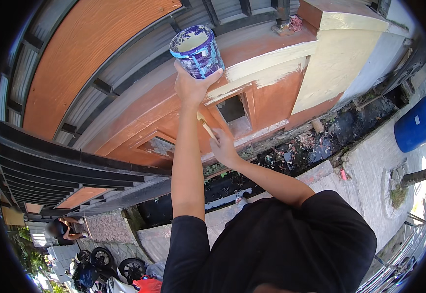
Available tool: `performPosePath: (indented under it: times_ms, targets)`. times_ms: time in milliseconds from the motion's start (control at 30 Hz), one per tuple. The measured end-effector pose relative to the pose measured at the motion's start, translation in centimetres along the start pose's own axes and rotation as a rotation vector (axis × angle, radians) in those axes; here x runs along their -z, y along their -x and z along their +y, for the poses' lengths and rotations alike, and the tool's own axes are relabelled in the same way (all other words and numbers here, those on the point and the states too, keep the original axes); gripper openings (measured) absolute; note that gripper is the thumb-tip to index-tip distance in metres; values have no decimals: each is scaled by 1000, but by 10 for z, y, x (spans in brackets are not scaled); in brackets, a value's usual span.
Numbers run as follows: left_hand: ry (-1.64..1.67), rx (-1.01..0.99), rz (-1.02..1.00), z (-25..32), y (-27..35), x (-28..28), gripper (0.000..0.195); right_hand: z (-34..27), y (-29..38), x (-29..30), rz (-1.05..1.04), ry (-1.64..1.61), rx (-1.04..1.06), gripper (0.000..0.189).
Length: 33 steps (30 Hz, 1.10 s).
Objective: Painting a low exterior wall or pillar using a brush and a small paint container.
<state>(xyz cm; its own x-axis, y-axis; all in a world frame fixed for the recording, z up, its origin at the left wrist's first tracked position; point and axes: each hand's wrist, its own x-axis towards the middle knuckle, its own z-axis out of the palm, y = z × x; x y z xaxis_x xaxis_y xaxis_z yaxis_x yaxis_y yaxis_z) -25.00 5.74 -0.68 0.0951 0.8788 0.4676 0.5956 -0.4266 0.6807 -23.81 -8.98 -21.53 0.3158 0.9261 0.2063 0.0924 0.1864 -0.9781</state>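
My left hand [193, 88] grips a purple plastic paint bucket [202, 60] from beneath and holds it up beside the top of a low wall. Cream paint shows inside the bucket, and its outside is smeared with light blue and white. Lower down, my right hand [224, 149] is closed around the handle of a paintbrush [208, 130]. The brush head points up towards the wall, partly hidden by my left forearm; contact cannot be judged. Uneven cream paint [260, 71] covers the band under the ledge and the top of an orange-brown recessed panel [275, 97].
A drainage ditch [286, 157] with dark water and litter runs along the wall's foot. Black metal fence bars [106, 88] rise above the ledge. A blue barrel [416, 122] stands on the concrete. Parked motorcycles [101, 258] and a seated person [68, 229] are at lower left.
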Motion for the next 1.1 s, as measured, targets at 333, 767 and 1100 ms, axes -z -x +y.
performPosePath:
  times_ms: [333,767,1100]
  targets:
    - [-3,-21,-28,3,-3,9,131,-91,-31,184,281,-46,-23,28]
    - [99,-58,-41,-1,0,7,131,-393,-161,194,-214,1100,836,25]
    - [99,-76,-8,-3,1,9,132,-422,-173,101,-473,1732,830,14]
